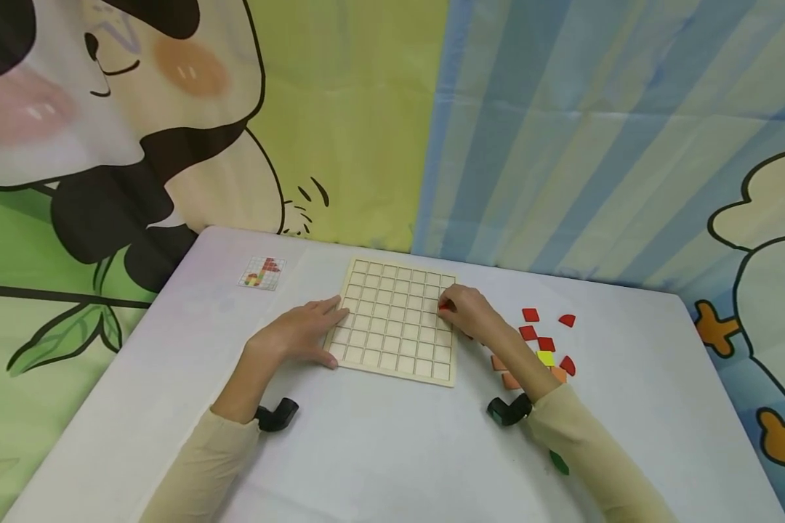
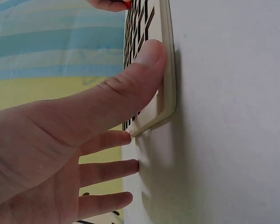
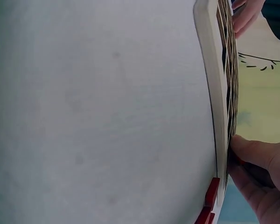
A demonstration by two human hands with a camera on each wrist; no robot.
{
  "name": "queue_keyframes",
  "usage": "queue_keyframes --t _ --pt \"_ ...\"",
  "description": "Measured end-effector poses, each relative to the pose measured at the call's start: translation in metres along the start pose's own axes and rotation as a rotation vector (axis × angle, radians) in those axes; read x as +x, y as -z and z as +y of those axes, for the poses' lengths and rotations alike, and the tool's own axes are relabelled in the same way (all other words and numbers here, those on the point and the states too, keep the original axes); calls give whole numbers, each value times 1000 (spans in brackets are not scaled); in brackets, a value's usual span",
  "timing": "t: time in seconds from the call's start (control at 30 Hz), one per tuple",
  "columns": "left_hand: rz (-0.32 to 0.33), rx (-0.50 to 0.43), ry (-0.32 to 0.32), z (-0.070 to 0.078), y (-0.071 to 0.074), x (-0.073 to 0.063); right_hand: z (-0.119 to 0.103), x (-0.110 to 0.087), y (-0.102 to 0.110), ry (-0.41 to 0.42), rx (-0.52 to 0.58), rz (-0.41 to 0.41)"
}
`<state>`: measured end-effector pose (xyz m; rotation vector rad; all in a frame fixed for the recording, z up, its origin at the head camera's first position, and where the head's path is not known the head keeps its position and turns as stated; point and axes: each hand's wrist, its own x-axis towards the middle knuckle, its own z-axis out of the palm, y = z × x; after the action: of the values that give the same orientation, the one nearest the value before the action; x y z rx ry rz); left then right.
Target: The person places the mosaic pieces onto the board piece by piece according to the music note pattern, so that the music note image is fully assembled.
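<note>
A pale wooden grid board (image 1: 392, 314) lies on the white table, its squares showing bare wood. My left hand (image 1: 301, 333) rests at the board's left side with fingers spread. In the left wrist view, its thumb (image 2: 126, 88) presses on the board's corner rim while the other fingers extend past the edge. Over the right-hand columns, my right hand (image 1: 474, 312) pinches a small red piece (image 1: 443, 309) between thumb and fingers. The right wrist view shows that hand (image 3: 266, 172) at the board surface, where the piece is mostly hidden.
Right of the board lie loose red tiles (image 1: 530, 314), red quarter-rounds (image 1: 567, 320), a yellow tile (image 1: 546, 358) and orange pieces (image 1: 510, 380), some behind my forearm. A green piece (image 1: 559, 463) lies nearer me. A printed pattern card (image 1: 262, 273) is at the back left.
</note>
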<state>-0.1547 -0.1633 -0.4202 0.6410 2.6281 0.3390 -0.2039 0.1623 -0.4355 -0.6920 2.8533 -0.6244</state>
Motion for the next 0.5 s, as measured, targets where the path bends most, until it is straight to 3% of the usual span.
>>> queue_keyframes --t 0.5 --pt "58 -33 34 -5 0 3 7 5 7 100 -28 -28"
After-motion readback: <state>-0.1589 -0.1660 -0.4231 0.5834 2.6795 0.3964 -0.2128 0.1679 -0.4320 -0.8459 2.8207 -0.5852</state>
